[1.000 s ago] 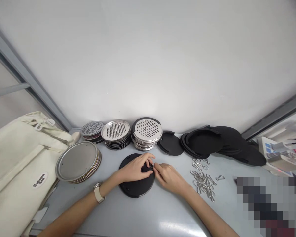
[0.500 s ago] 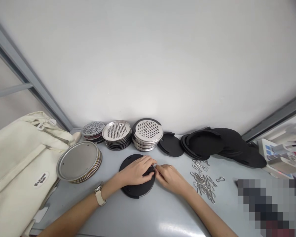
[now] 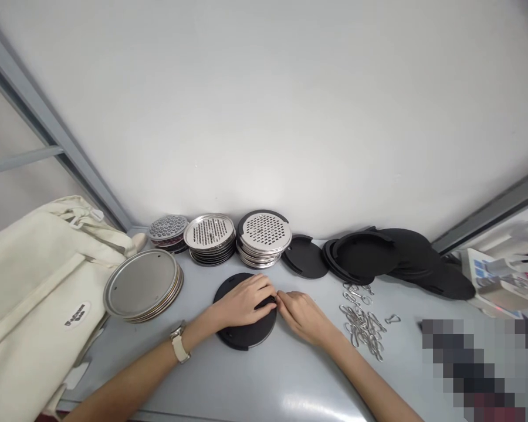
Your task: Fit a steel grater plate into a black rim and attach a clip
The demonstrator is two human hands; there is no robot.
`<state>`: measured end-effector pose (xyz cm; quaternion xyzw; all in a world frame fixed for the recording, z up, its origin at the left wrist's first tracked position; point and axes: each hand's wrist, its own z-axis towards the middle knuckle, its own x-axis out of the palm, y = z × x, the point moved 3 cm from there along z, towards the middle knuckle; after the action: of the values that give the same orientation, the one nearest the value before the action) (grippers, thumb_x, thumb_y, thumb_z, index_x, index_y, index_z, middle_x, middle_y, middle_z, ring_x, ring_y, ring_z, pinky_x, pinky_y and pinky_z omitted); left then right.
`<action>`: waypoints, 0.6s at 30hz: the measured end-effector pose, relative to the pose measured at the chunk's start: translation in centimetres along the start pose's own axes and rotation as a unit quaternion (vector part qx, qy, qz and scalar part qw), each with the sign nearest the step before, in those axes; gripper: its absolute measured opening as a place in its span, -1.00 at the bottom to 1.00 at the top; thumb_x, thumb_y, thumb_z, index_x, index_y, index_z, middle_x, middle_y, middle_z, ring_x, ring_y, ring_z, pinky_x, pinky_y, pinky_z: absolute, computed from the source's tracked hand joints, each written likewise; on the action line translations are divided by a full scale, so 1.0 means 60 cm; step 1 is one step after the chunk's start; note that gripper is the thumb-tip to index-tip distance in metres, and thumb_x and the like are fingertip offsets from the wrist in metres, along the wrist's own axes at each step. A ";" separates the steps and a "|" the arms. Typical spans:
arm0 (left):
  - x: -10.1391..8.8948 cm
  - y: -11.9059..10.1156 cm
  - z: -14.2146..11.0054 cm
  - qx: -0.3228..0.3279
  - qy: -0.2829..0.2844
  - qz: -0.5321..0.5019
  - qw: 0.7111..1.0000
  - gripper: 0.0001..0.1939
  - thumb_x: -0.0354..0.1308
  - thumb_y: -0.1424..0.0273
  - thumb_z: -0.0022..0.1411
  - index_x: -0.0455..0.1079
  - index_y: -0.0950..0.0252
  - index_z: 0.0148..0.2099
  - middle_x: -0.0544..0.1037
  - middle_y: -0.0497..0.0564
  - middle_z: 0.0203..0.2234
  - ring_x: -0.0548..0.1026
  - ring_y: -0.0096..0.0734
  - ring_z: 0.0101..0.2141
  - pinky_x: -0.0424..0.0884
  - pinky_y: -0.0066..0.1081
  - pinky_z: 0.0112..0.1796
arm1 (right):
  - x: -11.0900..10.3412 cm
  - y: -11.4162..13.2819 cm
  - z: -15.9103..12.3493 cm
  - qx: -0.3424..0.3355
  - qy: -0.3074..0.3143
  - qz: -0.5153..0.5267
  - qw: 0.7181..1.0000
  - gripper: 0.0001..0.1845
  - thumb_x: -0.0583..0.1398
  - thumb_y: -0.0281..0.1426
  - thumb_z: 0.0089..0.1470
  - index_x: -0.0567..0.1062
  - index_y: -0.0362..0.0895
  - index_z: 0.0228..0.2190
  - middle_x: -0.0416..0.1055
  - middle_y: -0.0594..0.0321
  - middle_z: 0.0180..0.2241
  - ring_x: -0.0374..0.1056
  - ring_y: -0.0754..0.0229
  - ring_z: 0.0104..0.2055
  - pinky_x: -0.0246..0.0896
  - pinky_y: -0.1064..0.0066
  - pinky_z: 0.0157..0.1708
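Lower centre of the frame: black disc (image 3: 249, 336) flat on the worktop (image 3: 246, 387). Left hand (image 3: 246, 302) lies across it, thumb and fingers curled toward the disc's right edge; whether they grip, I cannot tell. Right hand (image 3: 303, 316) close by at that edge, fingertips bunched together; anything pinched between them is hidden. Metal clips (image 3: 363, 325) scattered right of centre. Along the wall (image 3: 264, 105): stacked perforated discs (image 3: 264, 234), more black discs (image 3: 365, 255). Left of frame: cream bag (image 3: 30, 293), plain metal discs (image 3: 141, 284) beside it.
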<state>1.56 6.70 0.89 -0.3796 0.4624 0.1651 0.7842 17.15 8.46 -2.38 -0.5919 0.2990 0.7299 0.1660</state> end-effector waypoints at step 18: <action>0.001 0.000 -0.003 -0.004 -0.007 -0.049 0.999 -0.88 0.03 0.46 0.27 0.38 0.27 -0.18 0.42 0.02 -0.24 0.36 -0.36 -0.15 0.30 -0.37 -0.09 | 0.041 0.309 0.062 0.040 -0.044 0.162 0.985 -0.80 0.03 -0.24 0.16 0.30 -0.07 -0.23 0.42 0.07 -0.34 0.34 -0.02 -0.29 0.25 0.16 -0.35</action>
<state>1.46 6.56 0.80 -0.4035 0.4370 0.1310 0.7931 2.66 -3.67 0.16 -0.4957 0.4123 0.7600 0.0826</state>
